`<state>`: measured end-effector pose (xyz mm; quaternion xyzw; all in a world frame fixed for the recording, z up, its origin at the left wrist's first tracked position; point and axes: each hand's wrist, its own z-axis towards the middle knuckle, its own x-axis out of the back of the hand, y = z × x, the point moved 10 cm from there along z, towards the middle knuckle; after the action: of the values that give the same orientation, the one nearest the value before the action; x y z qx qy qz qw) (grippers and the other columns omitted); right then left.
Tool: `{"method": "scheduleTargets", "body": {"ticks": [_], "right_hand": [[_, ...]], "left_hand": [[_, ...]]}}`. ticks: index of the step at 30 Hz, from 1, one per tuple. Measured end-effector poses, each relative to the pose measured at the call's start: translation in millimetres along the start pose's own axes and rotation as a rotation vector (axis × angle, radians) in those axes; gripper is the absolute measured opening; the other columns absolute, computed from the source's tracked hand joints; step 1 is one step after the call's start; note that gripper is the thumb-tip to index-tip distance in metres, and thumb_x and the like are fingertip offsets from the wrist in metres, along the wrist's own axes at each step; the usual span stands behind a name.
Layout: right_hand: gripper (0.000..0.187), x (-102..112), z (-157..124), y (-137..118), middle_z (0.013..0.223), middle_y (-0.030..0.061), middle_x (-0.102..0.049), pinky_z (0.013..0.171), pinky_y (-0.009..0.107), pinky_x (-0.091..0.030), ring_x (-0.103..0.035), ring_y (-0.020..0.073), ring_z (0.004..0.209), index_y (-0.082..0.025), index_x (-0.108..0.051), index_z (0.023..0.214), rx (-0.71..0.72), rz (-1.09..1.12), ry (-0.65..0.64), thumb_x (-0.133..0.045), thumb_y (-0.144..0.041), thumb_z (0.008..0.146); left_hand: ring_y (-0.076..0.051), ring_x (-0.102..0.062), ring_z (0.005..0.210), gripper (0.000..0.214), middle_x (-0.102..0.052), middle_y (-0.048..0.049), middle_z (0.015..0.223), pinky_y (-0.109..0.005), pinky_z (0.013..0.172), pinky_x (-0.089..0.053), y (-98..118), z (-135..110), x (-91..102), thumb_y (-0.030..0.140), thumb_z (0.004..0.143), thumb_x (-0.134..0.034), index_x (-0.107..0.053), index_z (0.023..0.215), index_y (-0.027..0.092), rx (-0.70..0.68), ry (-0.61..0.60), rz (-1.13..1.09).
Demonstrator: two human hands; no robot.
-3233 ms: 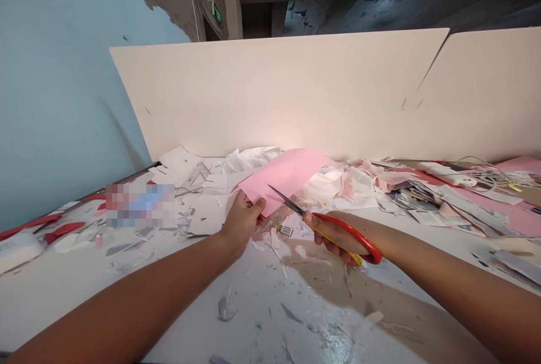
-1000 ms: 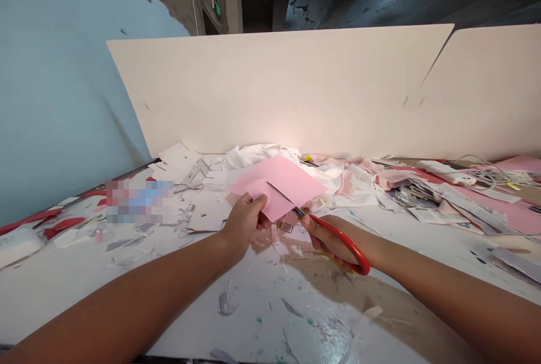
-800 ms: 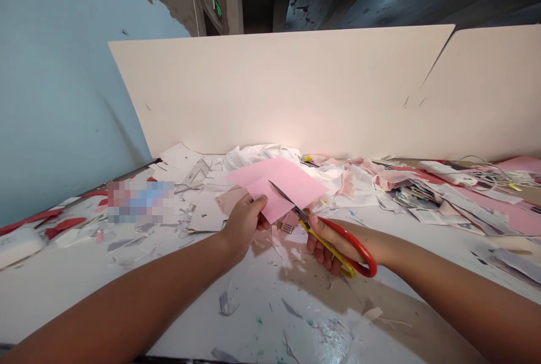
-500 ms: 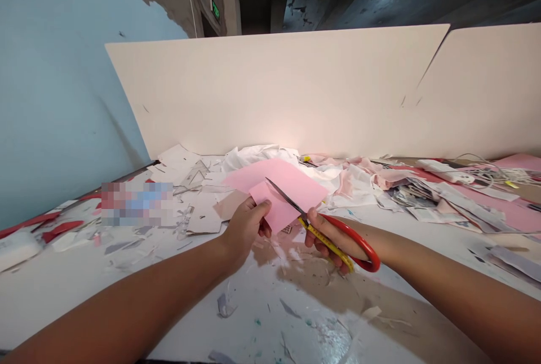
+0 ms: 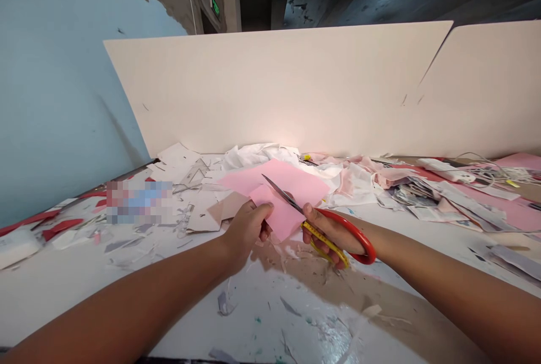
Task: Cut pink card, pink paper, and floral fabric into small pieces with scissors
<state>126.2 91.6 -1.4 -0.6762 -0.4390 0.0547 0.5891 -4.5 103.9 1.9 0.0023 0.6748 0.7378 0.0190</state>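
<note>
My left hand (image 5: 248, 227) pinches the left edge of a pink sheet of paper (image 5: 285, 220), thumb on top and fingers curled beneath. A wider pink part (image 5: 240, 177) spreads out behind it; whether it is the same sheet I cannot tell. Around a pair of scissors (image 5: 357, 230) my right hand (image 5: 323, 234) is closed, just right of the paper. One handle loop is red, and the other side looks yellow with tape-measure markings. The upper blade lies over the pink paper, pointing up and left; the lower blade is hidden behind it.
Paper scraps and white card pieces (image 5: 205, 214) litter the table at left. Crumpled white paper (image 5: 262, 154) lies at the back against a pale upright panel (image 5: 279, 88). On the right are stacked papers (image 5: 416, 192), a power strip (image 5: 446, 171) and tangled cables (image 5: 502, 175).
The scissors and my right hand have shifted slightly left and up. The front pink piece's lower corner has swung a little right and down. My left hand keeps its pinch.
</note>
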Motion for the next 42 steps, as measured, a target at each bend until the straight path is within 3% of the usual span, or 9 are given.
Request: {"method": "scheduleTargets", "body": {"ticks": [11,25,33,42], "right_hand": [[0.062,0.2,-0.5,-5.8,0.044,-0.006,-0.036,0.03,0.019,-0.035,-0.037,0.0058,0.029,-0.017,-0.043,0.064,-0.003,-0.032,0.03,-0.02,-0.074,0.069],[0.063,4.4,0.3,2.0,0.04,-0.0073,-0.03,0.027,0.017,-0.03,-0.033,0.0052,0.026,-0.017,-0.041,0.063,-0.042,-0.105,0.085,-0.018,-0.075,0.068],[0.068,0.4,-2.6,0.7,0.054,-0.0018,-0.046,0.032,0.018,-0.034,-0.038,0.0051,0.033,-0.016,-0.049,0.073,-0.027,-0.135,0.051,-0.018,-0.076,0.067],[0.066,6.0,0.4,7.2,0.044,-0.0035,-0.04,0.026,0.018,-0.025,-0.031,0.0049,0.026,-0.017,-0.045,0.065,-0.065,-0.109,0.109,-0.018,-0.078,0.065]], "left_hand": [[-0.007,-0.032,0.038,0.026,-0.037,0.004,0.039,-0.019,0.039,-0.026,-3.4,-0.4,-0.5,0.03,0.07,-0.041,-0.036,0.049,0.017,0.071,-0.009,0.056],[-0.007,-0.032,0.039,0.025,-0.038,0.0037,0.042,-0.02,0.04,-0.026,-3.8,0.2,0.0,0.031,0.071,-0.043,-0.037,0.051,0.017,0.044,-0.021,0.029],[-0.007,-0.031,0.037,0.024,-0.037,0.0039,0.04,-0.019,0.038,-0.025,-2.8,2.3,1.0,0.03,0.071,-0.041,-0.038,0.052,0.017,0.038,-0.011,0.014],[-0.007,-0.032,0.038,0.023,-0.038,0.0038,0.043,-0.018,0.038,-0.025,-10.2,4.8,2.5,0.033,0.071,-0.044,-0.038,0.055,0.017,0.044,-0.023,-0.019]]}}
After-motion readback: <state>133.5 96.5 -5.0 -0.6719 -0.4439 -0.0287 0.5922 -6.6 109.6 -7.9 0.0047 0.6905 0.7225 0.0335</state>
